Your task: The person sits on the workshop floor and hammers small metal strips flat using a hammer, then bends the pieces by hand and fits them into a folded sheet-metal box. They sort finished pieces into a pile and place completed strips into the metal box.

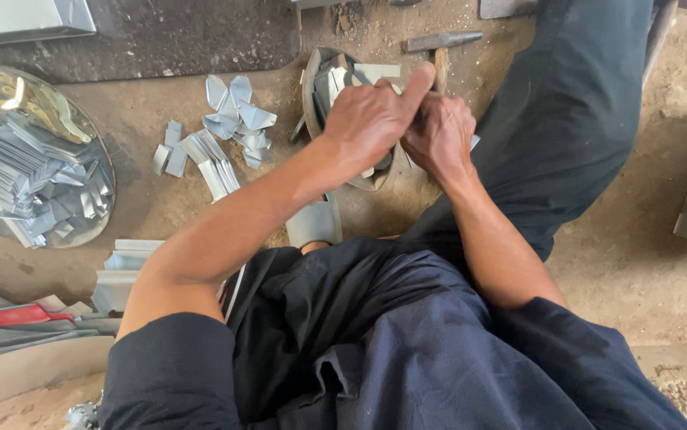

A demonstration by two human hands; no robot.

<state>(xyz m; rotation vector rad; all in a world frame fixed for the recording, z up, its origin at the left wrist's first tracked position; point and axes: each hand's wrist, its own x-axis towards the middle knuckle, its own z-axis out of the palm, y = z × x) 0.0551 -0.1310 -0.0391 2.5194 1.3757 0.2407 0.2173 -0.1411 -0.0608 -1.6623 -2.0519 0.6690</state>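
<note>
We find the left hand (371,119) and right hand (439,135) closed together over a small sheet-metal piece (371,73) above the round pan (311,87) on the floor; we judge it light, stiff, sharp-edged, best pinched on flat faces

no packages, no labels, no signs, no screens

Left hand (371,119) and right hand (439,135) pressed together over a shallow round metal dish (311,80) of cut grey sheet-metal pieces. Left of the hands, loose folded grey metal strips (216,155) on dirt floor (638,255); just beyond, a dark steel chisel (443,40).
</note>
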